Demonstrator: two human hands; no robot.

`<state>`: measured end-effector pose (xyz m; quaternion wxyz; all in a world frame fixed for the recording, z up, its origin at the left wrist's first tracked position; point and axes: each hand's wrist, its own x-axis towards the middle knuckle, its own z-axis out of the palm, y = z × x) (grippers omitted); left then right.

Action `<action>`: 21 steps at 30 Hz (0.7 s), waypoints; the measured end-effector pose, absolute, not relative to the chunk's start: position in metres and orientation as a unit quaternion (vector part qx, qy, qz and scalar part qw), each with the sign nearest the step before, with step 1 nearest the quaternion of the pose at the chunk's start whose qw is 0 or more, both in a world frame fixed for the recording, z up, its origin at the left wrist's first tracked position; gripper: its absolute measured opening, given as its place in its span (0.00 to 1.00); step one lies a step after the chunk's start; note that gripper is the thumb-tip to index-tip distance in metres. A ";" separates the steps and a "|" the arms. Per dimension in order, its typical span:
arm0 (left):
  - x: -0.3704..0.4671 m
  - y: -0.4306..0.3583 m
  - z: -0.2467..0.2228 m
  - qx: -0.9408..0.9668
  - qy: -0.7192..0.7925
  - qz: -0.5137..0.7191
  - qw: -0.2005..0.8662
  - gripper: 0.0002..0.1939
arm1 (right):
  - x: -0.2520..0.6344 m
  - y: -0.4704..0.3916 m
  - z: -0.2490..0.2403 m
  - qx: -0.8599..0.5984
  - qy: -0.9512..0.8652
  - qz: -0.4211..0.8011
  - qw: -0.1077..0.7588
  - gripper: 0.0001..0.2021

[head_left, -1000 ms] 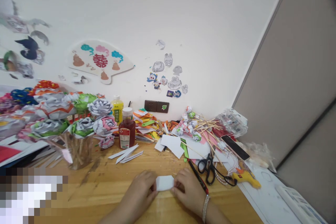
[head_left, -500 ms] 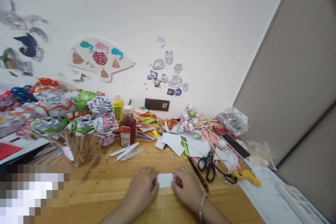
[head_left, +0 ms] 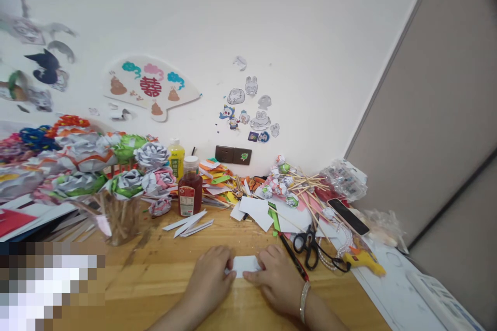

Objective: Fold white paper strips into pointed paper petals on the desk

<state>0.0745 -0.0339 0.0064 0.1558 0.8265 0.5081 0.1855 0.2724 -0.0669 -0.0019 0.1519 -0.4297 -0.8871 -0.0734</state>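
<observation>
A small white piece of paper (head_left: pixel 245 265) lies between my two hands near the front of the wooden table (head_left: pixel 155 289). My left hand (head_left: pixel 213 275) grips its left end, thumb at the lower edge. At the right end, my right hand (head_left: pixel 275 275) holds the paper with curled fingers, its thumb stretched along the lower edge. A bracelet circles my right wrist. Just right of that hand are a red and black pen (head_left: pixel 293 257) and black scissors (head_left: pixel 306 247).
Paper flowers (head_left: pixel 126 184) stand in a clear container at the left, beside a red-brown bottle (head_left: pixel 190 189). White paper strips (head_left: pixel 188 224) lie in front of it. At the right are a phone (head_left: pixel 348 215) and a yellow glue gun (head_left: pixel 365 260).
My right thumb has moved left along the paper's lower edge, and my right hand has turned slightly. My left hand has hardly moved. The view has shifted slightly.
</observation>
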 end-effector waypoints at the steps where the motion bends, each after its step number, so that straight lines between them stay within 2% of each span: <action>1: 0.074 -0.034 0.006 0.827 0.507 0.186 0.158 0.03 | 0.276 -0.068 0.002 -0.430 -0.889 -0.059 0.146 0.12; 10: 0.072 -0.031 -0.001 0.836 0.500 0.181 0.133 0.03 | 0.301 -0.069 0.009 -0.440 -0.888 0.035 0.127 0.13; 14: 0.070 -0.038 -0.012 0.901 0.397 0.174 -0.006 0.07 | 0.300 -0.068 0.007 -0.448 -0.882 0.057 0.136 0.12; 17: 0.073 -0.045 -0.029 0.919 0.301 0.212 -0.139 0.16 | 0.295 -0.068 0.007 -0.455 -0.875 0.061 0.153 0.11; 21: 0.084 -0.054 -0.060 0.930 0.267 0.194 -0.162 0.18 | 0.287 -0.071 0.006 -0.452 -0.878 0.041 0.153 0.11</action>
